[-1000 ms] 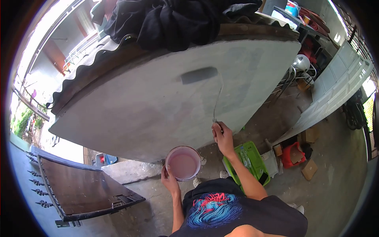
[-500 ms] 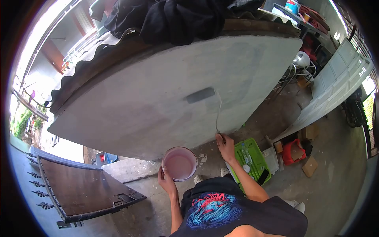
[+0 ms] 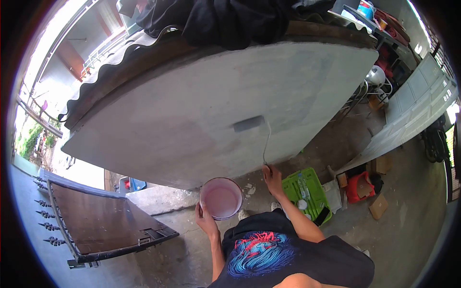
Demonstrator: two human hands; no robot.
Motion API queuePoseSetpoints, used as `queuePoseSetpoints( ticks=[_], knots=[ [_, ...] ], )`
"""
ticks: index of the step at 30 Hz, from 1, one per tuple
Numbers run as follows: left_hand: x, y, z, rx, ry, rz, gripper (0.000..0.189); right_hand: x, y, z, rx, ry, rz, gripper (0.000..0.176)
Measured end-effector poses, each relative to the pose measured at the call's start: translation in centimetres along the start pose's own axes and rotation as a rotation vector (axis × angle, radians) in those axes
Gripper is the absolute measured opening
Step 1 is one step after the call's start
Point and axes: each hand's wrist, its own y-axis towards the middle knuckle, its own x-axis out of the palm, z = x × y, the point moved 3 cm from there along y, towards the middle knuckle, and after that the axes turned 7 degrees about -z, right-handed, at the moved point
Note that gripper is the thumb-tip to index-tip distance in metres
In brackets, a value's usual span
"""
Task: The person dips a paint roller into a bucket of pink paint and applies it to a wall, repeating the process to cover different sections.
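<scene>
two hands: one roller, one bucket.

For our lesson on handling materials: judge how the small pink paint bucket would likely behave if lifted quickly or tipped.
The bucket is open-topped and holds pale pink liquid, so a quick tilt would probably slop it over. The left hand grips one side only, so it likely pulls lopsided. Its round wall looks stiff.

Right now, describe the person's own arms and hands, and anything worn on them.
The left hand and right hand are ungloved, with nothing worn up to a black T-shirt with a blue and red print; no watch or bracelet shows.
</scene>
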Motion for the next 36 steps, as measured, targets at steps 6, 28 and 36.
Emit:
queuePoseSetpoints(
  ticks=[6, 28, 36],
  knots=[
    [-0.9, 0.6, -0.3, 0.022, 0.015, 0.008, 0.049, 0.6, -2.3, 4.0, 0.111, -0.007, -0.031, 0.041],
    [-2.8, 0.5, -1.4, -0.031, -0.023, 0.078, 0.046, 0.6, -0.3, 5.6, 0.14, 0.093, -0.127, 0.044],
    [-2.6, 1.0, -1.2, 0.014, -0.019, 0.023, 0.048, -0.5, -2.4, 8.3, 0.285, 0.045, -0.131, 0.051]
  ],
)
